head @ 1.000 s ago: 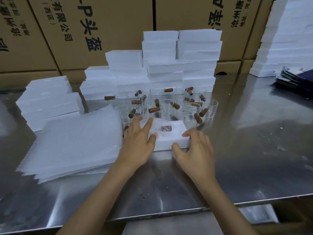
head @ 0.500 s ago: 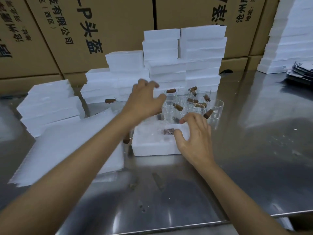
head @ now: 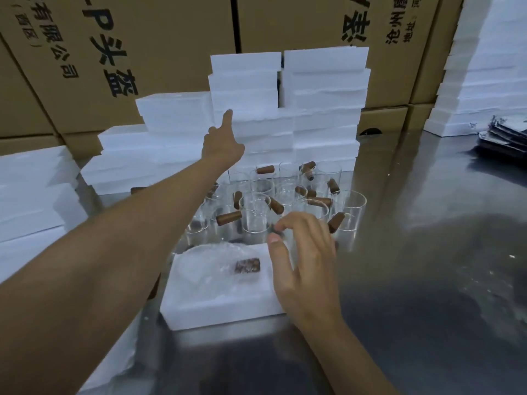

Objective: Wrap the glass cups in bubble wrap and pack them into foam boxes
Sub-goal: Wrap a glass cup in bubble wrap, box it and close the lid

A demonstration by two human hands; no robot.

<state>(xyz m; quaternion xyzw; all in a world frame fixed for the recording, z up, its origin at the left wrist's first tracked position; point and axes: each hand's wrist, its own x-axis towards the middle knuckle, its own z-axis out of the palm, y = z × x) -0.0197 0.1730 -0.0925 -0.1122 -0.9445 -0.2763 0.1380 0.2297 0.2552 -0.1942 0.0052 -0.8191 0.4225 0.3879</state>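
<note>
The left hand [head: 221,143] reaches open toward the foam stack [head: 256,121]; its pieces look light and crumbly, so grip the sides. Under the relaxed, empty right hand [head: 302,266], the wrapped cup [head: 228,269], fragile, lies in the foam box [head: 216,306].

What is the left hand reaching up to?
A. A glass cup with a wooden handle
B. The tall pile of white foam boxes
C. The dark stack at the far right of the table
B. The left hand is stretched out past the glass cups, its fingertips at the stacked foam boxes at the back of the table.
</note>
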